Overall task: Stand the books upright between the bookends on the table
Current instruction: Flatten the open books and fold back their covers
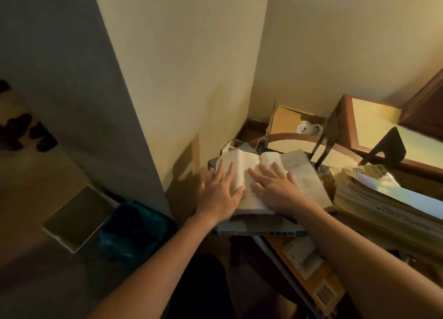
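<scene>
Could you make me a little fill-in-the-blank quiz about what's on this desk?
The left hand and right hand press flat on a worn white-paged book that lies ____. The stack of thick paperback books beside it lies ____, not upright. The black metal bookend stands to the white-paged book's ____.
Missing: open; flat; right.

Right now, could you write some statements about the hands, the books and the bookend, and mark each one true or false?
1. The left hand and the right hand lie flat on the open book. True.
2. The open book stands upright. False: it lies open and flat.
3. A black bookend stands right of the open book. True.
4. The stack of books on the right stands upright. False: those books lie flat.
</scene>
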`<state>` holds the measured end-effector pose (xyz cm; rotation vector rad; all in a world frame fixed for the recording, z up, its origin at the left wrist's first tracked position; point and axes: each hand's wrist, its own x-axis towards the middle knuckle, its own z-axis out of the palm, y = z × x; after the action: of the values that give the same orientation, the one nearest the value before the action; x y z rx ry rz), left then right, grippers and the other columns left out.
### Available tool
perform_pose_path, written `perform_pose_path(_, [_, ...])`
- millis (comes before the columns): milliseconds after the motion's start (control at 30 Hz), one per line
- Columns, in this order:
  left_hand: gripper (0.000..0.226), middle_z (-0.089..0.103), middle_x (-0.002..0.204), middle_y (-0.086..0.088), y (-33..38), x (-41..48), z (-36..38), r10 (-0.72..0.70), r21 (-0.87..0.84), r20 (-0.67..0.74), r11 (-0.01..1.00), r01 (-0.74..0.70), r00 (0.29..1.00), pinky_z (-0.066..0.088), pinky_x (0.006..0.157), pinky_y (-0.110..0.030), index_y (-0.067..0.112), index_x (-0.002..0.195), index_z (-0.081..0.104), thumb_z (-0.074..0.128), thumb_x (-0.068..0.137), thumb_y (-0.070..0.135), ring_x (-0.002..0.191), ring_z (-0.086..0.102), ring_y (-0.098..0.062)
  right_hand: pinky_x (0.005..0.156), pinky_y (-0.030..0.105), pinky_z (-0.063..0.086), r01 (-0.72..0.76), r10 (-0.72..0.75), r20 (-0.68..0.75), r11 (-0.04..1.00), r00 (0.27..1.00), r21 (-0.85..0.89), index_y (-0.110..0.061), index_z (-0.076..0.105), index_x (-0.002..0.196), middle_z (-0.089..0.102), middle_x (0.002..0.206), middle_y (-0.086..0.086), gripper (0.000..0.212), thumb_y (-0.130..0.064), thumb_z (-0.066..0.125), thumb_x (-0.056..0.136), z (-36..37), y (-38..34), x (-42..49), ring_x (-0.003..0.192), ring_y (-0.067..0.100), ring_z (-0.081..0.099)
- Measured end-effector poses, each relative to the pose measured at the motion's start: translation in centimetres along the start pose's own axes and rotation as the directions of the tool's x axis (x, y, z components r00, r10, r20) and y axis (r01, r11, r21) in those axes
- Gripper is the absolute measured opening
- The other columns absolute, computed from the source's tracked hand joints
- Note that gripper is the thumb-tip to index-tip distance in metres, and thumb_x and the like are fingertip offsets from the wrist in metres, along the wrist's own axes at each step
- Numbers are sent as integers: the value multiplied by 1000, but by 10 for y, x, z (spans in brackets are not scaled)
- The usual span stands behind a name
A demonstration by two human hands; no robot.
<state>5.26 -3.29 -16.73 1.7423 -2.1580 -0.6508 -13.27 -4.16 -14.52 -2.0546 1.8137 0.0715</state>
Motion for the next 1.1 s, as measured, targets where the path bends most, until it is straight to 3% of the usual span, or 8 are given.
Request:
perform_pose_path(67, [57, 3, 168, 9, 1, 10, 2, 151, 126, 66, 979, -158, 986, 4, 124, -55, 33, 160, 16, 27, 106, 48, 155, -2, -19, 119, 59, -11, -5, 5, 9, 1000, 1000, -8, -51, 4, 154, -6, 166, -11, 57, -58, 25, 102, 1, 3, 1, 151, 22, -18])
perform_pose_path(200, [54, 6, 168, 11, 2, 41, 5, 75, 194, 185, 975, -111, 980, -7, 121, -54, 28, 160, 12, 15, 108, 43, 155, -3, -16, 118, 59, -14, 0, 0, 10, 999, 1000, -37, -53, 3, 153, -9, 166, -12, 57, -60, 25, 101, 5, 6, 3, 150, 21, -21])
perform_pose_path(467, [49, 17, 167, 8, 12, 79, -7, -12, 301, 248, 952, -65, 969, -3, 122, -62, 28, 158, 24, 19, 109, 32, 156, 1, -23, 115, 56, -21, -20, 20, 11, 999, 1000, -25, -57, 3, 152, -11, 166, -11, 56, -63, 23, 100, 8, 7, 4, 149, 21, -24])
perform_pose_path(633, [49, 18, 166, 11, 14, 28, -2, 20, 223, 163, 973, -57, 986, -1, 123, -60, 31, 158, 25, 21, 109, 37, 155, 4, -18, 116, 55, -20, -8, 7, -5, 1000, 1000, -22, -56, 3, 152, -11, 166, -10, 55, -63, 21, 100, 9, 8, 2, 149, 21, -23])
perform_pose_path(867, [55, 20, 166, 7, 35, -12, -10, -3, 301, 155, 953, -45, 988, 1, 123, -58, 25, 159, 21, 33, 105, 28, 155, 11, -20, 117, 58, -17, -22, 22, 6, 999, 1000, -36, -53, 3, 154, -9, 167, -9, 57, -62, 21, 101, 8, 5, 1, 151, 23, -21])
perform_pose_path(967, [54, 32, 162, 4, 33, 13, -10, -25, 269, 155, 963, -18, 988, 3, 124, -58, 24, 156, 29, 40, 104, 28, 151, 23, -21, 117, 58, -17, -14, 14, 3, 999, 1000, -38, -52, 4, 154, -7, 167, -9, 57, -62, 21, 101, 6, 4, -1, 151, 23, -20])
perform_pose_path(1100, [33, 59, 131, -4, 24, 61, -12, -159, 241, 178, 964, 114, 971, 17, 120, -58, 23, 134, 50, 40, 102, 25, 128, 51, -27, 117, 59, -17, -13, 14, 7, 1000, 1000, -21, -53, 4, 153, -6, 167, -11, 56, -63, 22, 101, 5, 4, -1, 151, 23, -20])
